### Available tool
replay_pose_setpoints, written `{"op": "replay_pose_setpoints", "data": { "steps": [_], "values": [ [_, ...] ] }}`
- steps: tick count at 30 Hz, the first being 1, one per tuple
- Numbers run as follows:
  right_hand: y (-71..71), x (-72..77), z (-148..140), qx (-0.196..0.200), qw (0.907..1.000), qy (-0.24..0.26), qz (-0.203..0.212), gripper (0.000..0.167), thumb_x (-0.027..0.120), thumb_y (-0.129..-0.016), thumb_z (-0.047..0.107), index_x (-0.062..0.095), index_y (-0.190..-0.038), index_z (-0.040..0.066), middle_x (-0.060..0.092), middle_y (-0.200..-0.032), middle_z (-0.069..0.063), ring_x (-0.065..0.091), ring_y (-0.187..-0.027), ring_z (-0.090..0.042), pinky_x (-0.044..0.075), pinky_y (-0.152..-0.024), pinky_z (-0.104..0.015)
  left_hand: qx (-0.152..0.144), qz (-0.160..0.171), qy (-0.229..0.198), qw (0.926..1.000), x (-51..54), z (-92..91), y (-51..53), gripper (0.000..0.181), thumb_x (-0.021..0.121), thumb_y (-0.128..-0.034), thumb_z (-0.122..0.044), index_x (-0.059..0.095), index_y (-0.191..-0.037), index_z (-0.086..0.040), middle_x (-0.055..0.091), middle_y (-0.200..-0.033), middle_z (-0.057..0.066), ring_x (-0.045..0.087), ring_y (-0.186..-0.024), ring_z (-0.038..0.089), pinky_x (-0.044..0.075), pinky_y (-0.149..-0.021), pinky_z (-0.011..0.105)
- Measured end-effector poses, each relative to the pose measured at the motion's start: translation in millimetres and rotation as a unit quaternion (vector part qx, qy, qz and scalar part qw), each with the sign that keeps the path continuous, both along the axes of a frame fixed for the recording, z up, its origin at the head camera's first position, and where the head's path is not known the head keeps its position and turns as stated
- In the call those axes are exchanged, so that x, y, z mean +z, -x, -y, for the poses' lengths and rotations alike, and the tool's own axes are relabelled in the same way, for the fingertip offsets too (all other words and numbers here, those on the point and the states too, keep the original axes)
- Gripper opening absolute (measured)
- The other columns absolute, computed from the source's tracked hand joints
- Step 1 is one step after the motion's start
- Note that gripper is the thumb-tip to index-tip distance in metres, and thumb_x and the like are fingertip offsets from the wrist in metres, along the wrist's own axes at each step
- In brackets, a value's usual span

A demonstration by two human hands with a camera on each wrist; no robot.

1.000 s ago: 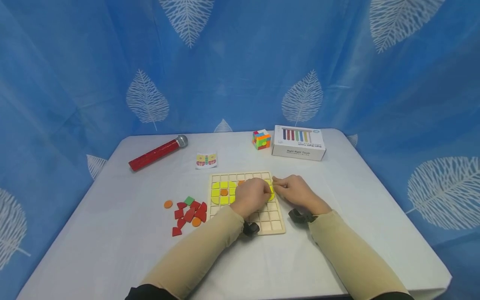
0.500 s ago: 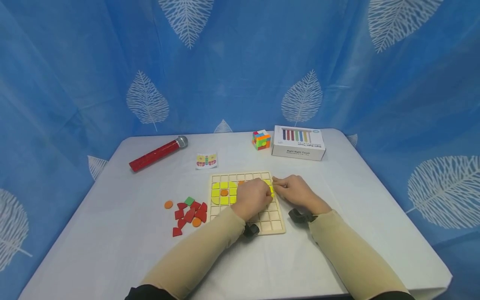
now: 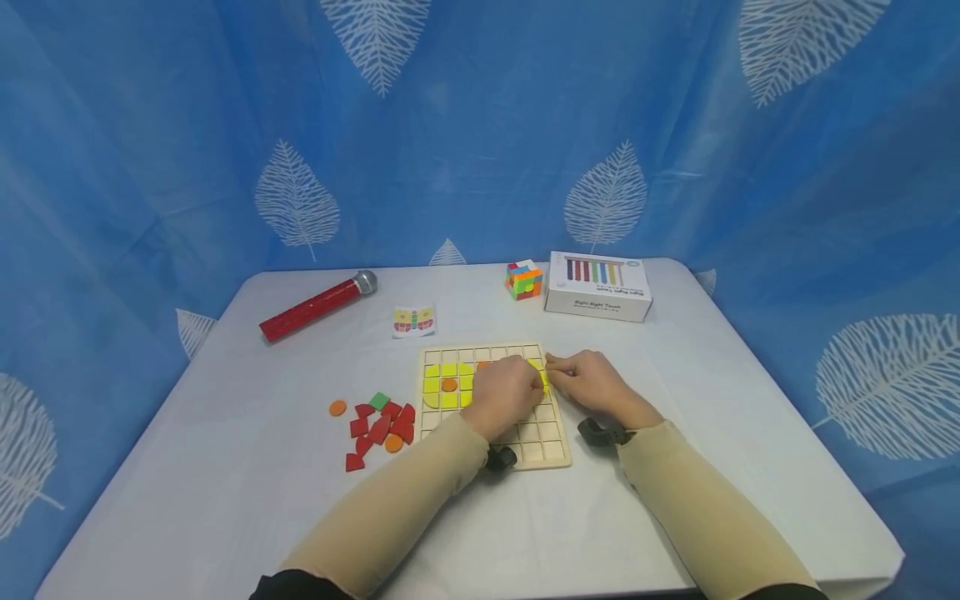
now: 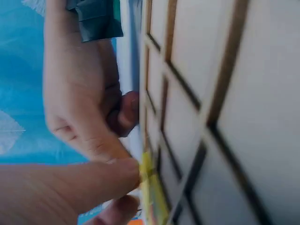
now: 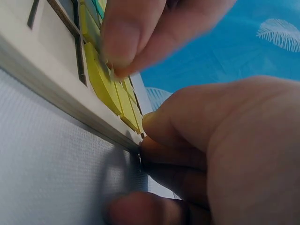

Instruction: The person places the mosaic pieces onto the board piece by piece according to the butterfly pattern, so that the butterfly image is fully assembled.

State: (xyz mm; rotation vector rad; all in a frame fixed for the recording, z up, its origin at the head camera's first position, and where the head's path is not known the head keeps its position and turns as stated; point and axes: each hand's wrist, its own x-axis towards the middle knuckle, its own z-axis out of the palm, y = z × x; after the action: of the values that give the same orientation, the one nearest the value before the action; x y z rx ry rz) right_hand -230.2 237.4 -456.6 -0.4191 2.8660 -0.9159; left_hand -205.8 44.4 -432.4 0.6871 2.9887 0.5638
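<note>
A wooden grid board (image 3: 543, 454) lies on the table, with yellow tiles (image 3: 431, 386) and an orange disc (image 3: 448, 385) set in its left part. My left hand (image 3: 504, 396) reaches over the board, its thumb and finger pinching a yellow tile at the right group; the fingertips mostly cover it. In the right wrist view several yellow tiles (image 5: 105, 86) sit along the board's edge below those fingertips. My right hand (image 3: 596, 385) pinches the right edge of the board, thumb (image 5: 152, 123) beside the tiles and other fingers curled at the side.
Left of the board lie loose red tiles (image 3: 380, 429), a green tile (image 3: 379, 401) and orange discs (image 3: 337, 407). Behind it are a butterfly pattern card (image 3: 413, 321), a red microphone (image 3: 318, 308), a puzzle cube (image 3: 523, 280) and a white box (image 3: 597, 287).
Both hands stay almost in place. The left hand's fingertips shift only slightly at the yellow tiles; the board and loose pieces have not moved.
</note>
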Motion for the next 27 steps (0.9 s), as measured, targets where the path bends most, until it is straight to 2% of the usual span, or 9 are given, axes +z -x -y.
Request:
{"op": "replay_pose_setpoints", "data": {
  "steps": [4, 6, 9, 13, 17, 18, 20, 25, 27],
  "values": [
    [-0.6, -0.8, 1, 0.000, 0.9999, 0.000, 0.012, 0.037, 0.062, -0.102, 0.035, 0.068, -0.133, 0.017, 0.060, -0.145, 0.000, 0.067, -0.113, -0.021, 0.048, -0.092, -0.039, 0.008, -0.001, -0.040, 0.9992, 8.3, 28.4, -12.0, 0.014, 0.071, -0.0947, -0.026, 0.083, -0.088, -0.025, 0.067, -0.084, -0.010, 0.058, -0.074, 0.008, 0.043, -0.055, 0.025],
    [-0.8, -0.5, 2, -0.006, 0.9996, 0.002, 0.026, 0.038, 0.062, -0.102, 0.037, 0.067, -0.134, 0.017, 0.059, -0.146, 0.001, 0.066, -0.119, -0.024, 0.048, -0.094, -0.042, 0.038, -0.001, -0.063, 0.9973, 14.7, 54.0, -17.6, 0.014, 0.072, -0.0946, -0.028, 0.084, -0.099, -0.023, 0.071, -0.095, -0.008, 0.063, -0.086, 0.010, 0.048, -0.062, 0.027],
    [-1.0, 1.0, 3, -0.013, 0.9991, -0.001, 0.042, 0.040, 0.062, -0.102, 0.037, 0.066, -0.135, 0.017, 0.058, -0.148, 0.000, 0.059, -0.133, -0.032, 0.047, -0.105, -0.048, 0.111, 0.006, -0.071, 0.9912, 26.2, 103.5, -21.4, 0.021, 0.073, -0.0941, -0.033, 0.082, -0.108, -0.021, 0.073, -0.108, -0.003, 0.064, -0.098, 0.017, 0.053, -0.076, 0.035],
    [-1.4, 3.4, 2, -0.020, 0.9986, -0.005, 0.049, 0.040, 0.062, -0.102, 0.037, 0.066, -0.136, 0.016, 0.057, -0.149, 0.000, 0.048, -0.143, -0.035, 0.040, -0.115, -0.054, 0.218, 0.022, -0.073, 0.9729, 27.2, 175.9, -22.8, 0.031, 0.071, -0.0967, -0.035, 0.076, -0.119, -0.014, 0.069, -0.119, 0.008, 0.061, -0.105, 0.028, 0.053, -0.088, 0.045],
    [-1.2, 2.8, 0, -0.026, 0.9985, -0.009, 0.048, 0.040, 0.062, -0.102, 0.037, 0.066, -0.136, 0.016, 0.057, -0.149, 0.000, 0.047, -0.144, -0.035, 0.035, -0.117, -0.057, 0.280, 0.048, -0.104, 0.9530, 12.4, 229.5, -27.1, 0.034, 0.067, -0.1000, -0.032, 0.069, -0.125, -0.010, 0.065, -0.126, 0.015, 0.058, -0.112, 0.034, 0.052, -0.093, 0.051],
    [-1.1, 2.2, 0, -0.027, 0.9985, -0.009, 0.047, 0.041, 0.062, -0.102, 0.037, 0.066, -0.136, 0.016, 0.057, -0.149, 0.000, 0.047, -0.144, -0.035, 0.035, -0.117, -0.057, 0.285, 0.060, -0.116, 0.9497, 8.1, 237.8, -28.1, 0.034, 0.066, -0.1003, -0.032, 0.069, -0.126, -0.009, 0.065, -0.126, 0.016, 0.057, -0.113, 0.034, 0.052, -0.094, 0.052],
    [-0.8, 1.4, -1, -0.029, 0.9983, -0.010, 0.049, 0.041, 0.062, -0.102, 0.038, 0.065, -0.137, 0.017, 0.057, -0.149, 0.000, 0.047, -0.144, -0.035, 0.035, -0.116, -0.057, 0.277, 0.076, -0.125, 0.9498, 0.2, 248.3, -28.9, 0.034, 0.068, -0.0998, -0.031, 0.068, -0.126, -0.009, 0.065, -0.125, 0.016, 0.057, -0.115, 0.035, 0.051, -0.096, 0.053],
    [-0.4, 1.0, 1, -0.030, 0.9983, -0.004, 0.051, 0.041, 0.062, -0.102, 0.038, 0.066, -0.136, 0.017, 0.057, -0.149, 0.000, 0.048, -0.143, -0.034, 0.036, -0.116, -0.056, 0.223, 0.102, -0.089, 0.9654, -10.9, 250.9, -27.0, 0.039, 0.079, -0.0908, -0.035, 0.072, -0.121, -0.012, 0.070, -0.113, 0.010, 0.062, -0.108, 0.031, 0.055, -0.090, 0.049],
    [-0.3, 1.5, 2, -0.028, 0.9983, 0.000, 0.052, 0.041, 0.063, -0.101, 0.038, 0.066, -0.136, 0.016, 0.057, -0.149, 0.001, 0.048, -0.143, -0.034, 0.036, -0.116, -0.056, 0.213, 0.110, -0.070, 0.9682, -12.1, 248.7, -26.7, 0.040, 0.083, -0.0870, -0.037, 0.073, -0.118, -0.013, 0.071, -0.109, 0.006, 0.064, -0.104, 0.027, 0.057, -0.088, 0.047]
  ]
}}
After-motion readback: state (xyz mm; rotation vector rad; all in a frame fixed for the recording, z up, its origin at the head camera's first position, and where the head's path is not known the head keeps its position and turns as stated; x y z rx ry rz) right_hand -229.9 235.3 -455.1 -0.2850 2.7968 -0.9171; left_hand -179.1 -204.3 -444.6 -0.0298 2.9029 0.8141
